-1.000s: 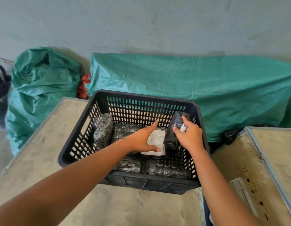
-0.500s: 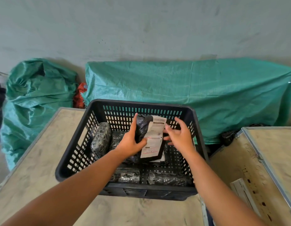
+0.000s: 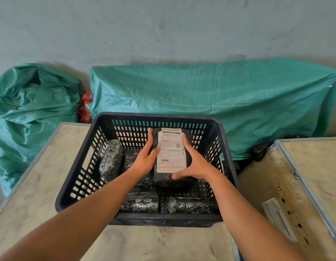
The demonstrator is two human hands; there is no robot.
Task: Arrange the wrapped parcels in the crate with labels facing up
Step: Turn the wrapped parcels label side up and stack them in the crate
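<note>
**Labelled parcel held above the crate floor**

While both hands grip it, the left hand point(image 3: 144, 162) on one side and the right hand point(image 3: 196, 163) on the other, the wrapped parcel point(image 3: 171, 178) sits between them inside the crate point(image 3: 227, 159), label point(image 3: 172, 150) up. Below the wrists lie other parcels point(image 3: 140, 203). Slick wrap could slip as the hands release, tipping the parcel against its neighbours and hiding the label.

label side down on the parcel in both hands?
No, the white shipping label faces up on the black wrapped parcel held between the left hand and right hand over the crate.
</note>
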